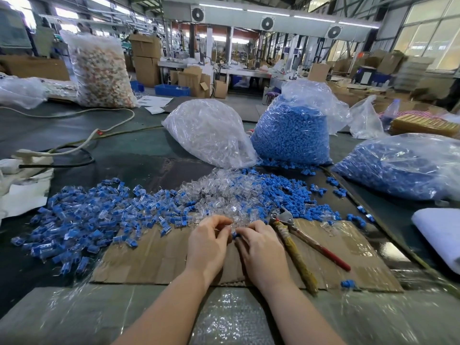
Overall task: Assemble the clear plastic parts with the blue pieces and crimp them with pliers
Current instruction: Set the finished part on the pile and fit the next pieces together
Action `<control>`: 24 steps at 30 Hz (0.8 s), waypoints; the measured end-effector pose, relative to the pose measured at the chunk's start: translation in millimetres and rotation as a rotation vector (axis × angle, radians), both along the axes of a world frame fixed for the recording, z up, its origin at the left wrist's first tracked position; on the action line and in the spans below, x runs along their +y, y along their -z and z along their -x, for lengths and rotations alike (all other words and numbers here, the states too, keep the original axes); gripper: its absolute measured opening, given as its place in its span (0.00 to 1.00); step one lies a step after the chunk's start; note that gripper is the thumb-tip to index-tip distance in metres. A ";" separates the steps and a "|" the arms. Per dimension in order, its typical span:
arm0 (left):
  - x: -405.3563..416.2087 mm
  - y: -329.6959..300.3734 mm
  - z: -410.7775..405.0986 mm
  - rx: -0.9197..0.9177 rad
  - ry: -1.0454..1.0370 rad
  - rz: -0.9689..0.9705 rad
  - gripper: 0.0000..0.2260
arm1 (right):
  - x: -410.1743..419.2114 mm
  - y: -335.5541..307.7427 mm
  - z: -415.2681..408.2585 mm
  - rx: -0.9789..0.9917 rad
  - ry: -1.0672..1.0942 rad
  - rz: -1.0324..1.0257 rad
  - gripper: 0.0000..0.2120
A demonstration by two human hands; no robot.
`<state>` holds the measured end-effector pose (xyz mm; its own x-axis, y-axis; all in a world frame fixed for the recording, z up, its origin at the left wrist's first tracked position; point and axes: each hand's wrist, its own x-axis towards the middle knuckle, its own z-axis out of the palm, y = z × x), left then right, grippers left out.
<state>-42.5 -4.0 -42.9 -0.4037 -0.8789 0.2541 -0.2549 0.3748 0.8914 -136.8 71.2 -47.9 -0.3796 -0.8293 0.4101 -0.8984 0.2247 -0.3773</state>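
My left hand (pixel 207 239) and my right hand (pixel 258 241) meet over a cardboard sheet (pixel 154 260) at the table's front. Between their fingertips sits a clear plastic part (pixel 232 226), pinched by the left hand, and a small blue piece (pixel 236 235), pinched by the right. Just beyond them lies a heap of loose clear parts (pixel 216 192), with loose blue pieces (pixel 281 192) to its right. A wide pile of joined blue-and-clear pieces (pixel 82 220) spreads to the left. The pliers (pixel 298 239) lie untouched on the cardboard, right of my right hand.
Behind the heaps stand a bag of clear parts (pixel 211 133) and a bag of blue pieces (pixel 293 130); another blue-filled bag (pixel 403 165) lies at right. A white cable (pixel 82 143) and power strip lie at left. A white cloth (pixel 440 230) sits at the right edge.
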 end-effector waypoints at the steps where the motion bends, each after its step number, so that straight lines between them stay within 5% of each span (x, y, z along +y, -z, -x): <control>1: 0.2 0.2 0.0 -0.001 -0.001 -0.002 0.08 | 0.1 1.0 0.7 0.003 0.002 0.010 0.10; 8: 0.8 -0.3 -1.3 -0.009 0.012 -0.003 0.08 | 2.2 2.1 0.7 -0.067 0.016 0.078 0.04; 24: -1.2 -0.4 -1.9 -0.070 0.039 0.023 0.06 | 4.3 -2.2 -2.1 -0.063 0.024 0.043 0.07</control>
<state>-40.6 -5.2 -42.5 -0.4551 -0.8564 0.2437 -0.3010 0.4056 0.8631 -134.7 75.5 -45.7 -0.4258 -0.8018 0.4192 -0.8669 0.2288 -0.4429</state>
